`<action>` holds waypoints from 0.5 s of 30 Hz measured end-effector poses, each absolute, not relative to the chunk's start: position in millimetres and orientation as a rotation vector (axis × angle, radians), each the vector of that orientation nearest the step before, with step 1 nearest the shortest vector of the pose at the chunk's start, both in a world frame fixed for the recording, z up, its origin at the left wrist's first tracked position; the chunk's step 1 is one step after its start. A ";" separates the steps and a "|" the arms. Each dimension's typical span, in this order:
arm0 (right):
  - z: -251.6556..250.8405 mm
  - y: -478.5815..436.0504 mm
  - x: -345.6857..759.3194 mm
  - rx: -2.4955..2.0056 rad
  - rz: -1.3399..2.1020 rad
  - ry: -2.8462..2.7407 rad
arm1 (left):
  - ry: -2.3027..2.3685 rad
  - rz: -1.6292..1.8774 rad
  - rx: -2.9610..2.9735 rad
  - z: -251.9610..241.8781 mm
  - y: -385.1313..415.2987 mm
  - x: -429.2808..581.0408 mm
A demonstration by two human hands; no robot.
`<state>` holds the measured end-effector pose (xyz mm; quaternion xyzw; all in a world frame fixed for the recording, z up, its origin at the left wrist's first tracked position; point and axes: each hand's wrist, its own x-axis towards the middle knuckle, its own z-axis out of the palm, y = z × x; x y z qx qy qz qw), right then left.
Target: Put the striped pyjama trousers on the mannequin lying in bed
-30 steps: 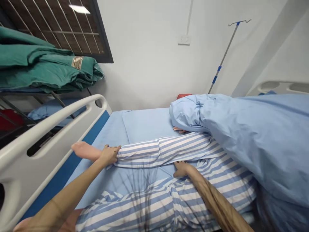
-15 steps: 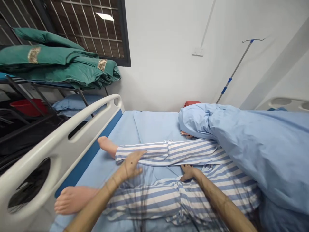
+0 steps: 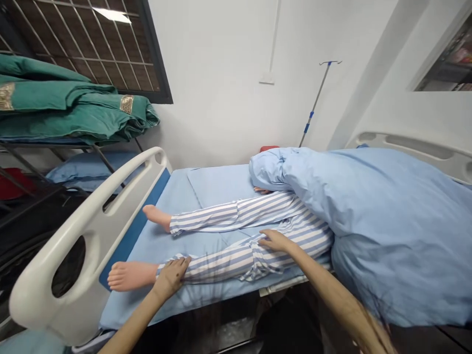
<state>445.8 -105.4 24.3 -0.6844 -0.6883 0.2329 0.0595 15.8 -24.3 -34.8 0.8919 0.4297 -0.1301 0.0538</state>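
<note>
A figure in blue-and-white striped trousers lies on a bed with a light blue sheet, both legs stretched out and bare feet toward the left. Across the near ankle and lower shin rests my left hand, fingers laid over the trouser cuff. My right hand touches the near leg around the knee and lower thigh, its fingers apart. A bunched light blue quilt covers the upper body; a bit of the figure's hand shows at its edge.
The white footboard stands at the left. Green folded bedding lies on a rack behind it. An IV pole rises beyond the bed, and a headboard is at the right.
The view has shifted right. My left hand has moved from between the legs onto the near ankle; my right hand has moved onto the near knee area. The near leg appears closer to the far one.
</note>
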 end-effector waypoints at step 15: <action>-91.0 -266.2 363.0 -2.114 0.715 -1.636 | 1.236 -0.299 2.671 -39.3 -31.4 71.0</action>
